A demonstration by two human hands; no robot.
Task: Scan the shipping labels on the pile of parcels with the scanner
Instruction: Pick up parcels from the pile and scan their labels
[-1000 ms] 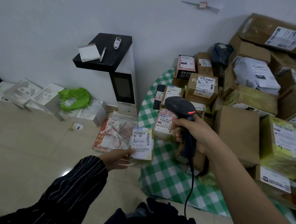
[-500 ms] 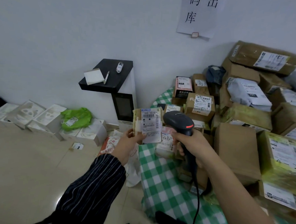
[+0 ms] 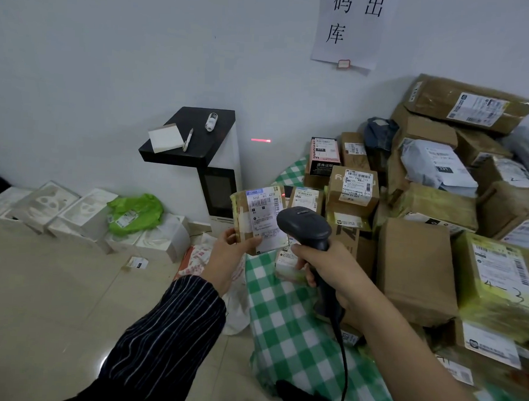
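Note:
My left hand (image 3: 226,253) grips a small taped parcel (image 3: 257,218) from below and holds it upright, its white shipping label facing me. My right hand (image 3: 324,271) grips the handle of a black corded scanner (image 3: 305,225), whose head sits just right of the parcel and overlaps the label's edge. A red scan line (image 3: 261,140) falls on the white wall behind, above the parcel. The pile of parcels (image 3: 425,215), brown boxes and bags with labels, fills the right side on a green checked cloth (image 3: 282,311).
A white kiosk with a black top (image 3: 199,135) stands against the wall, carrying a notepad, a pen and a small white device. White boxes (image 3: 57,208) and a green bag (image 3: 135,212) line the floor at left. A paper sign (image 3: 352,27) hangs on the wall.
My left hand raised the small parcel from low over the floor up beside the scanner head. The scanner's red line now shows on the wall. The view tilted upward.

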